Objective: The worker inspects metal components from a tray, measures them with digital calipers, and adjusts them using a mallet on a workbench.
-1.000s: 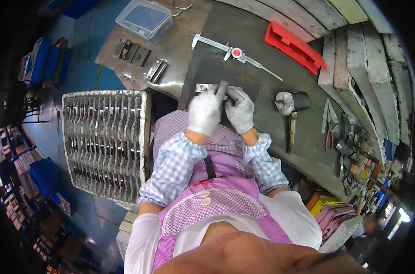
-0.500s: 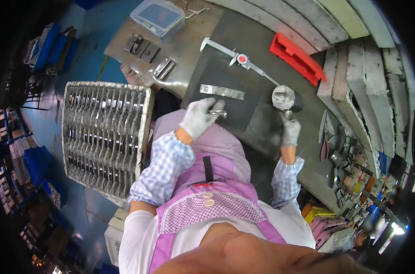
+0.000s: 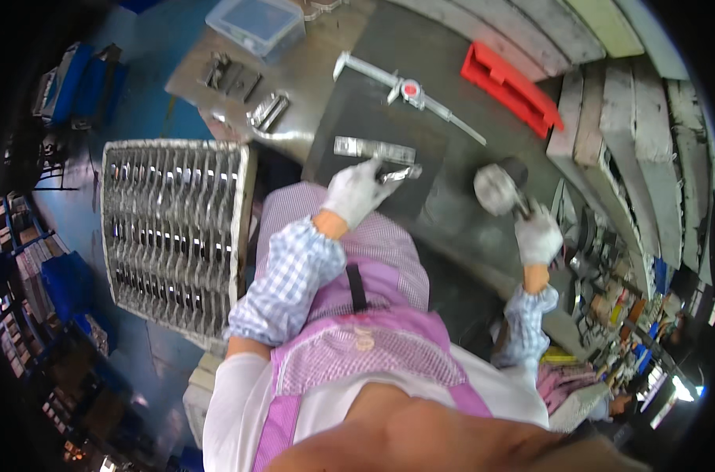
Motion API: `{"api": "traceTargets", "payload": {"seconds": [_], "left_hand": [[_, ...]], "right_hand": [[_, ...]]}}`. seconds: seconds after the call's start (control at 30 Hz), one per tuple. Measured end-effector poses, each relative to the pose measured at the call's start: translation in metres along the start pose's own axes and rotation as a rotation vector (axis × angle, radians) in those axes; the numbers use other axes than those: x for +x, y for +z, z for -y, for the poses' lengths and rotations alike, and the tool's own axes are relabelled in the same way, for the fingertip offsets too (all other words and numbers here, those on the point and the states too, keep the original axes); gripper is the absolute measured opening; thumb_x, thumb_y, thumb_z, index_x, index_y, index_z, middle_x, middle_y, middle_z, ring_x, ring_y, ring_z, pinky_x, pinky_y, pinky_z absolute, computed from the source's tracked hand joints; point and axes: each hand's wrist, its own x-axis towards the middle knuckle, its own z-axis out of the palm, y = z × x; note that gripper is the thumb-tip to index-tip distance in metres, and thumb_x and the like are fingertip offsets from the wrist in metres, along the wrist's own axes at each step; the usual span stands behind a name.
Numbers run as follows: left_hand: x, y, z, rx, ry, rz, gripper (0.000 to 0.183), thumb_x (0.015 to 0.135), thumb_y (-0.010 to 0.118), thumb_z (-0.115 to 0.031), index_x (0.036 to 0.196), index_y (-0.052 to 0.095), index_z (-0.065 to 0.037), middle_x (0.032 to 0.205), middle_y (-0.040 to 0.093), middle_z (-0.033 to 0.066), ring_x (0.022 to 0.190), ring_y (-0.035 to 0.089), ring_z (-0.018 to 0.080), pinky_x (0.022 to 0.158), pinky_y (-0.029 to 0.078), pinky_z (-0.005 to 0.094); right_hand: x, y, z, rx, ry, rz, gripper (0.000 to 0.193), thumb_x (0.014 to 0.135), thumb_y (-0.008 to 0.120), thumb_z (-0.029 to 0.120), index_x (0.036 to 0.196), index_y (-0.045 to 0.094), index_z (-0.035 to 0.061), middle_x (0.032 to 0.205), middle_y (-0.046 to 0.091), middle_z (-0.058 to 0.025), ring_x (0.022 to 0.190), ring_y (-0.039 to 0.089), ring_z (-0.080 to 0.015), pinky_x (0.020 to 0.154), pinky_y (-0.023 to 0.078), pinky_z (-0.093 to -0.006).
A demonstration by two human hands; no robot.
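Note:
My left hand (image 3: 353, 195), in a white glove, is closed on a small shiny metal piece (image 3: 401, 174) over the dark mat. Just beyond it lies a flat metal bar (image 3: 373, 149). Off to the right, my gloved right hand (image 3: 539, 236) grips the handle of a mallet (image 3: 495, 190), which has a round, silvery head face and a dark side. The mallet head is over the bench surface; whether it touches cannot be told. A dial caliper (image 3: 410, 91) lies farther out, slightly opened.
A red holder (image 3: 511, 88) stands at the far right beside stacked grey foam trays (image 3: 585, 149). At the far left are a clear plastic box (image 3: 256, 23), a metal fixture (image 3: 233, 77) and a shiny clamp-like block (image 3: 268, 112). A slotted foam tray (image 3: 247, 204) of metal pieces stands left.
My right hand and the mallet have swung to the right, the handle now slanting. My left hand has moved right and slightly farther out with the metal piece, closer to the bar.

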Motion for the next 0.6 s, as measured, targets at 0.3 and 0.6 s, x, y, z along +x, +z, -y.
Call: {"api": "traceTargets", "payload": {"seconds": [0.3,0.6], "left_hand": [[-0.014,-0.017,0.025,-0.126,0.041,-0.378,0.04,0.084,0.078,-0.012,0.123,0.068,-0.012,0.105,0.072,0.0148,0.093,0.072,0.0309,0.084,0.059,0.0406],[-0.002,0.003,0.057,0.091,0.114,-0.476,0.047,0.089,0.069,-0.01,0.134,0.058,-0.007,0.139,0.057,0.016,0.124,0.057,0.0383,0.102,0.048,0.0465]], "right_hand": [[0.028,0.031,0.199,1.225,-0.104,0.415,0.029,0.094,0.072,0.022,0.118,0.076,0.0054,0.112,0.077,-0.0078,0.1,0.071,-0.0117,0.086,0.054,-0.0247],[0.046,0.018,0.231,0.925,-0.105,0.281,0.024,0.089,0.074,0.04,0.104,0.082,0.0233,0.084,0.076,-0.004,0.078,0.075,-0.0234,0.071,0.057,-0.0311]]}}
